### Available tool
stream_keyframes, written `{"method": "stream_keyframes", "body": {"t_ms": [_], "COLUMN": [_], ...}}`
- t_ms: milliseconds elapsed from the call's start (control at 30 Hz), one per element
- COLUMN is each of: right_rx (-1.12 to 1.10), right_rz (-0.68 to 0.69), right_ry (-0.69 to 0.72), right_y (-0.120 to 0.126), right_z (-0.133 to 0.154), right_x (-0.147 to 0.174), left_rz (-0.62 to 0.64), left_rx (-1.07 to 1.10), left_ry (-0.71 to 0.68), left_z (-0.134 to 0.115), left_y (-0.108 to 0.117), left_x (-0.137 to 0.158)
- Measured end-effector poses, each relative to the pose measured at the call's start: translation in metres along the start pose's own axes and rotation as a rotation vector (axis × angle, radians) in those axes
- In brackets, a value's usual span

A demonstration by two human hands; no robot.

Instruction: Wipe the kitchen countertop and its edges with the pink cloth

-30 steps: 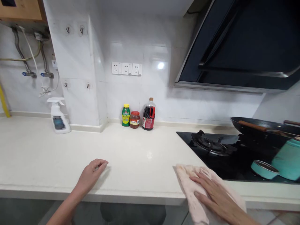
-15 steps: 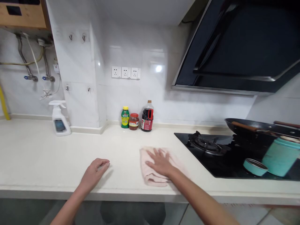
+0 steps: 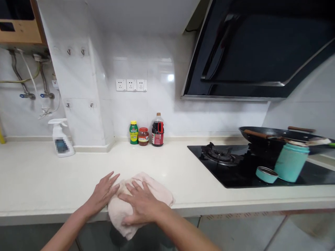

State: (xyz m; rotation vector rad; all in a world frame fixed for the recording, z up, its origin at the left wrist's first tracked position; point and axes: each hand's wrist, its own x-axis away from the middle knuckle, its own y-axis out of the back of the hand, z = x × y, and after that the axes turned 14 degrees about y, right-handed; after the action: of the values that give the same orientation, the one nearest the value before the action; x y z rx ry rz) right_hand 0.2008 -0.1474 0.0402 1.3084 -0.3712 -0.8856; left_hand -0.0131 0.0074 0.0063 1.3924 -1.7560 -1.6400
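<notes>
A pale pink cloth (image 3: 157,190) lies over the front edge of the white countertop (image 3: 86,174), with one part hanging down in front of the cabinets. My right hand (image 3: 143,204) rests on top of it, fingers spread and the palm down. Just left of the cloth is my left hand (image 3: 103,191), its fingers stretched out and apart. Its fingertips come close to the cloth's left side; whether they touch it I cannot tell. Nothing is held in the left hand.
Against the wall stand a green bottle (image 3: 133,132), a red-lidded jar (image 3: 143,136) and a dark sauce bottle (image 3: 157,130). A white spray bottle (image 3: 61,139) is at left. On the right, the black gas stove (image 3: 235,177) bears a wok (image 3: 277,132), a turquoise canister (image 3: 291,162) and its lid (image 3: 266,174).
My right hand has moved left and toward me with the cloth, which now hangs over the counter edge. My left hand's fingers have straightened and spread. The view has shifted to the right.
</notes>
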Motion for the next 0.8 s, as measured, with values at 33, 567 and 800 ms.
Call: {"method": "stream_keyframes", "body": {"t_ms": [33, 567, 800], "right_rx": [0.026, 0.706, 0.817], "right_rz": [-0.019, -0.132, -0.15], "right_ry": [-0.001, -0.632, -0.595], "right_y": [-0.002, 0.016, 0.0], "right_z": [-0.003, -0.113, -0.108], "right_x": [0.013, 0.362, 0.358], "left_rz": [-0.019, -0.08, -0.075], "left_rx": [-0.02, -0.127, -0.05], "left_ry": [0.009, -0.105, -0.07], "left_z": [-0.001, -0.015, -0.015], "left_y": [0.001, 0.007, 0.002], "left_x": [0.001, 0.019, 0.019]}}
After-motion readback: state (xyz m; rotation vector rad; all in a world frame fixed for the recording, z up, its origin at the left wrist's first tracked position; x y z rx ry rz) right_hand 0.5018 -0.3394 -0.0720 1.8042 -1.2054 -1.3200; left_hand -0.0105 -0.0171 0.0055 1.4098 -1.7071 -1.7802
